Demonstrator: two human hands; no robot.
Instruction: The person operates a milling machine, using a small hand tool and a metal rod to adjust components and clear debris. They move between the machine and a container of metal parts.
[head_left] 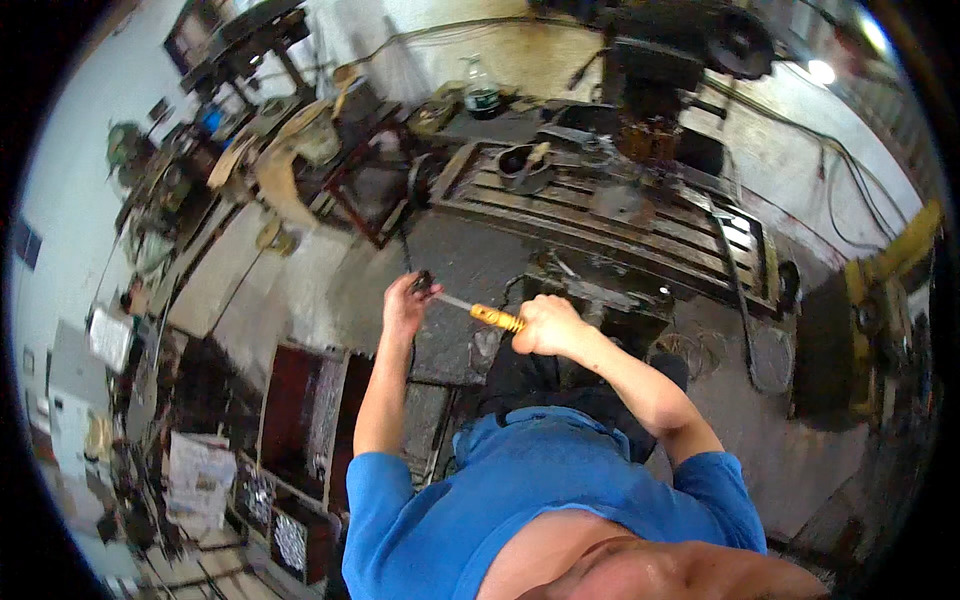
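Note:
My left hand is raised in front of me, its fingers closed on a small dark part whose exact kind is too small to make out. To its right, my right hand is shut round the end of a yellow-handled tool. A thin metal shaft runs from the handle leftward to the dark part. Whether the tip touches the part or goes into it, I cannot tell. Both hands are in the air, on the near side of a milling machine's slotted table.
A clear plastic bottle and a dark bowl stand by the machine. At lower left are reddish-brown metal bins and a paper sheet. A round tin sits at left; a dark hose hangs at right.

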